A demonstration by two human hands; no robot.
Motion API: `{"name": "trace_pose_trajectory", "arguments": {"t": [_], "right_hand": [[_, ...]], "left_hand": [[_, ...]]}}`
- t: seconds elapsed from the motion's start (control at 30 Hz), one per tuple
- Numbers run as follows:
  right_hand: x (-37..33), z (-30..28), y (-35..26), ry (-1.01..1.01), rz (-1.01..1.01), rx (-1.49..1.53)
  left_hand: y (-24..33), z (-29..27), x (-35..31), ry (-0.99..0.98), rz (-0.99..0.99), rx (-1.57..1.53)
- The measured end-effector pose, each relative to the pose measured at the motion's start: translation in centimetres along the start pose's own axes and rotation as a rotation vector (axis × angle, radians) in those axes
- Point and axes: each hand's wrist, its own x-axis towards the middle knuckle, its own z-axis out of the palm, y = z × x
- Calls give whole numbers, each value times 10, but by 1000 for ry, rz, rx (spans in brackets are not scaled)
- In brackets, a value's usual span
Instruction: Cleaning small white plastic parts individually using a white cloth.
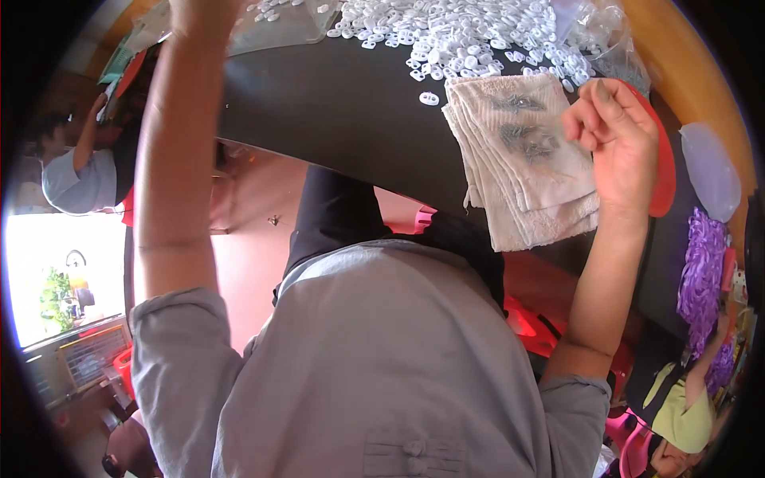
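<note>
My right hand (617, 131) is raised over the right edge of a folded beige towel (490, 171). Its fingers are curled in, and I cannot make out whether something small is between them. Two small clusters of thin, dark metal-looking pieces (530, 142) lie on the towel. Beyond it spreads a large heap of small white oval plastic pieces with holes (454, 36). One white piece (429, 99) lies apart, just left of the towel. My left forearm reaches to the top edge of the picture, where the hand itself is cut off.
A clear tray (279, 32) with white pieces stands at the far left of the dark table (343, 119). A clear plastic bag (613, 40) and a red rounded object (663, 163) are at the right, near purple strips (701, 279). Other people sit on both sides.
</note>
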Motion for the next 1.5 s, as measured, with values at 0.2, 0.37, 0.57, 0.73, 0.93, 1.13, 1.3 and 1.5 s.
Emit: {"name": "trace_pose_trajectory", "arguments": {"t": [0.2, 0.37, 0.57, 0.73, 0.93, 1.13, 1.3, 1.5], "right_hand": [[-2, -1, 6, 31, -28, -14], [-4, -1, 7, 90, -13, -100], [2, 2, 15, 78, -28, -367], [4, 0, 14, 73, -33, -439], [2, -7, 9, 94, -1, -412], [-2, -4, 3, 71, -49, -468], [-5, -5, 1, 80, -50, -473], [-5, -2, 2, 65, -106, -500]], "left_hand": [[-68, -35, 54, -266, 127, 718], [-44, 6, -73, -449, 541, 595], [-56, 44, -148, -834, 202, 325], [-50, 96, -169, -1012, 233, 173], [-54, 120, -185, -1097, 348, 270], [-54, 119, -183, -1049, 261, 245], [-46, 113, -170, -1006, -368, -28], [-40, 112, -158, -682, -1084, -512]]}}
